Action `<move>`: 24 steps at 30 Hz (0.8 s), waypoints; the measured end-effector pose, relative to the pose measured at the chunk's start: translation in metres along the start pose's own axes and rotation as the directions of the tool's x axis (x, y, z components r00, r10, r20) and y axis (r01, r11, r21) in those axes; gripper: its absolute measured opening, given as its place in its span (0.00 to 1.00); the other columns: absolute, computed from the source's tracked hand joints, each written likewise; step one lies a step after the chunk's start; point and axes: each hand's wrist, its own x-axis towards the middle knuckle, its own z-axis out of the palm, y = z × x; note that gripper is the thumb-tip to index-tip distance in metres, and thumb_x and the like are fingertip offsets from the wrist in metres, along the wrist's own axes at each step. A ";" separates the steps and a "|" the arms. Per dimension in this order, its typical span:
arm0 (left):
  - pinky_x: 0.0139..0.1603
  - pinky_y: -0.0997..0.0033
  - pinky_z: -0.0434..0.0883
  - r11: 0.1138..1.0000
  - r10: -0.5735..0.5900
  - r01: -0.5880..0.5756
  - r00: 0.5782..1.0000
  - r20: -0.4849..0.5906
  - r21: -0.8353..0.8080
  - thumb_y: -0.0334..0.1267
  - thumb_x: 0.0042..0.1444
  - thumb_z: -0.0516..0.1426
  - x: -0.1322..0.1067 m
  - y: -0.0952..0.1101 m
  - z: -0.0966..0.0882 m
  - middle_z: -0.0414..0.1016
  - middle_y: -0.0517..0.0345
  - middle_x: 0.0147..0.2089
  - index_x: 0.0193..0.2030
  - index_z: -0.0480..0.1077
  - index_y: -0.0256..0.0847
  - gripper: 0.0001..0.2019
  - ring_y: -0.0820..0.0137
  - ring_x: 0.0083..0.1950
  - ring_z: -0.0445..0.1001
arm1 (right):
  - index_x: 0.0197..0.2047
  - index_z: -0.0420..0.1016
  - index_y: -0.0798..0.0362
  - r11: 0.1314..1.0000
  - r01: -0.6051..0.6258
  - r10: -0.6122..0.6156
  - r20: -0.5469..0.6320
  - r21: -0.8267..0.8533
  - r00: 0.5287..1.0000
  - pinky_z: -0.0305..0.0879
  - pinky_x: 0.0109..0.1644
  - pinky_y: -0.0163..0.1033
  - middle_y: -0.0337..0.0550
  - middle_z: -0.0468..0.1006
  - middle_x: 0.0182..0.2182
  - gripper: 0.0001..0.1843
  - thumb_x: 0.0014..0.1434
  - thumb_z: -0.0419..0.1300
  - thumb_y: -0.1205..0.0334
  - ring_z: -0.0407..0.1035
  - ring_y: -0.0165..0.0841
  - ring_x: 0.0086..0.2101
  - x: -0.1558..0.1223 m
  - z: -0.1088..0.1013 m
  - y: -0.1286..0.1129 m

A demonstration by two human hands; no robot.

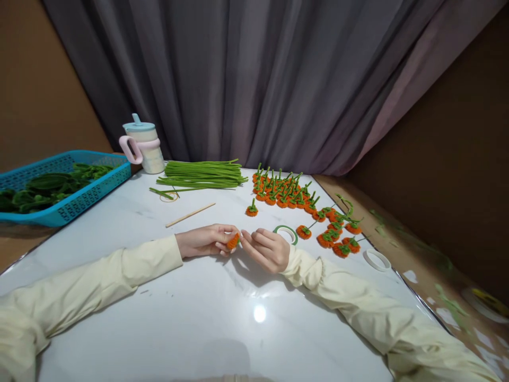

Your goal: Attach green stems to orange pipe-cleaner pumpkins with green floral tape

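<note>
Between the fingertips of my left hand is a small orange fuzzy pumpkin-like craft piece with a bit of green on it. My right hand is closed with its thumb and index finger at the right side of this piece; whatever they pinch is too small to make out. Both hands are just above the white table. Behind my right hand lies a roll of green tape. A single finished-looking orange piece with a green stem stands a little beyond the hands.
Many similar orange pieces cluster at the back right, some trailing wires. Green fuzzy stems lie in a pile at the back. A wooden stick, white tape roll, lidded cup and blue basket of green pieces surround the hands.
</note>
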 end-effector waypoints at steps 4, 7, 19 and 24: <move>0.25 0.83 0.57 0.984 -0.063 0.070 0.997 0.048 -0.162 0.28 0.53 0.57 0.001 -0.002 0.000 0.62 0.61 0.25 0.32 0.66 0.32 0.02 0.85 0.18 0.48 | 0.46 0.67 0.68 0.999 0.044 -0.044 0.008 -0.005 0.999 0.70 0.34 0.41 0.58 0.77 0.36 0.11 0.58 0.52 0.75 0.70 0.35 0.34 -0.001 0.000 0.002; 0.25 0.83 0.58 0.963 -0.097 0.116 0.991 0.088 -0.244 0.30 0.57 0.54 0.001 -0.004 -0.001 0.58 0.62 0.24 0.31 0.66 0.31 0.05 0.85 0.18 0.47 | 0.46 0.66 0.69 0.996 0.081 -0.081 0.015 0.030 0.997 0.70 0.36 0.40 0.58 0.77 0.36 0.12 0.59 0.52 0.75 0.71 0.34 0.35 -0.002 0.000 0.006; 0.24 0.82 0.59 0.926 -0.104 0.135 0.989 0.106 -0.351 0.31 0.62 0.49 0.001 -0.007 -0.001 0.51 0.66 0.20 0.30 0.67 0.32 0.11 0.82 0.18 0.49 | 0.45 0.69 0.67 0.998 0.056 -0.056 0.026 0.001 0.998 0.65 0.38 0.40 0.55 0.76 0.37 0.12 0.60 0.50 0.75 0.70 0.33 0.37 -0.007 0.001 0.007; 0.25 0.82 0.60 0.922 -0.108 0.136 0.989 0.096 -0.362 0.28 0.60 0.50 0.000 -0.007 -0.002 0.53 0.65 0.20 0.31 0.67 0.31 0.08 0.81 0.18 0.50 | 0.43 0.70 0.68 0.994 0.073 -0.072 0.017 -0.084 0.997 0.64 0.39 0.39 0.54 0.77 0.36 0.10 0.59 0.51 0.74 0.69 0.32 0.37 -0.004 -0.002 0.005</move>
